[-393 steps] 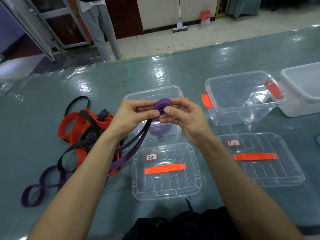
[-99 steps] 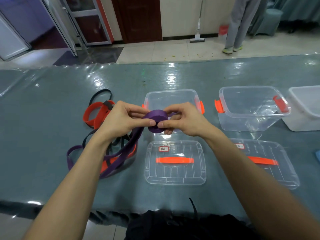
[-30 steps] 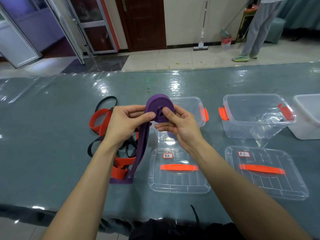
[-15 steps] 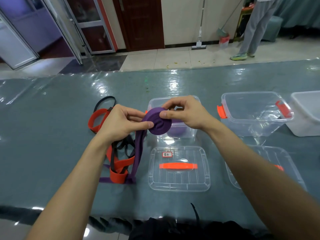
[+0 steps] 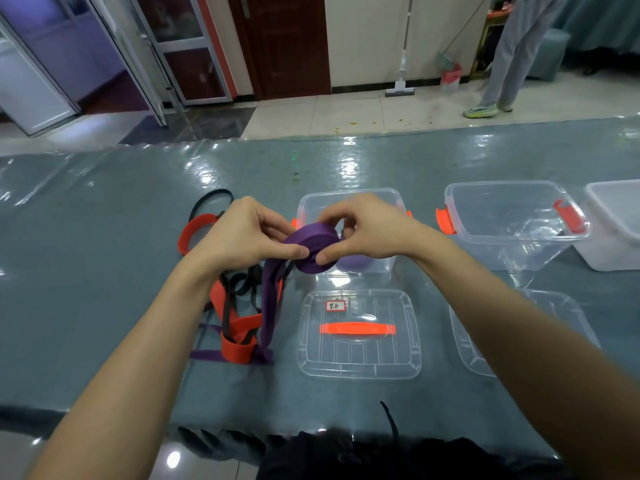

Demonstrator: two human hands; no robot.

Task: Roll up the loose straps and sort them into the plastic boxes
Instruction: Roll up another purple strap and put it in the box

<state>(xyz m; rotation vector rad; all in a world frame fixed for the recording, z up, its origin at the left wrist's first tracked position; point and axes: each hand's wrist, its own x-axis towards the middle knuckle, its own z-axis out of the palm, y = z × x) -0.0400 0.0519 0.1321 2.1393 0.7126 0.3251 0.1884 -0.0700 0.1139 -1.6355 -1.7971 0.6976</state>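
Tipped over since 0.5 seconds ago, the wound part of the purple strap (image 5: 313,247) now shows you its flat band on top, where before its spiral face was turned toward you. Against 13.1 seconds ago the coil is far fatter and the loose tail far shorter.

Your 2 hands are both clamped on that strap, holding it in the air above the worktop (image 5: 104,258). Your left hand (image 5: 247,233) pinches the coil's left edge, and your right hand (image 5: 372,230) curls over its top. Both thumbs press the near side, their tips almost meeting.

From the coil the tail drops past your left wrist and crosses the pile of red and black straps (image 5: 239,317). It ends on the worktop near the labelled lid (image 5: 360,358).

Straight behind the coil stands the nearest clear box (image 5: 349,195) — through its wall you can see 1 rolled purple strap (image 5: 355,263) already lying inside. The labelled lid, with its orange handle, lies flat in front of that box.

To the right sits a second clear box (image 5: 512,192) with orange latches. Its lid (image 5: 478,355) is partly hidden by your right forearm. A white box (image 5: 620,237) stands just beside it at the frame's edge — how close, you cannot tell.
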